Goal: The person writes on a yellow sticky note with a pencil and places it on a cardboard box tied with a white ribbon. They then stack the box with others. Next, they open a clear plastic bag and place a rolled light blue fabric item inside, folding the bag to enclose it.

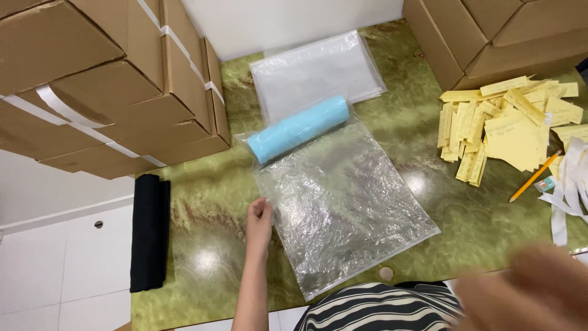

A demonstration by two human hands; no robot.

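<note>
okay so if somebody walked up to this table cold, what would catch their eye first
Most likely the light blue roll at the far end of a crinkled clear plastic bag in the middle of the green marbled table, with the left hand pinching the bag's left edge. Next, the heap of yellow paper slips at the right, and the strapped cardboard boxes stacked at the left.

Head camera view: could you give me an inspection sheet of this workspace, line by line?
Surface: green marbled table, glossy.
Job's things: clear plastic bag lying flat; light blue roll inside its far end.
Clutter: stack of clear bags, yellow paper slips, pencil, white strips, folded black cloth.
Grippers: left hand pinches the bag's edge; right hand blurred, grip unclear.
Cables: nothing seen.
Surroundings: cardboard boxes left and right, white floor.
</note>
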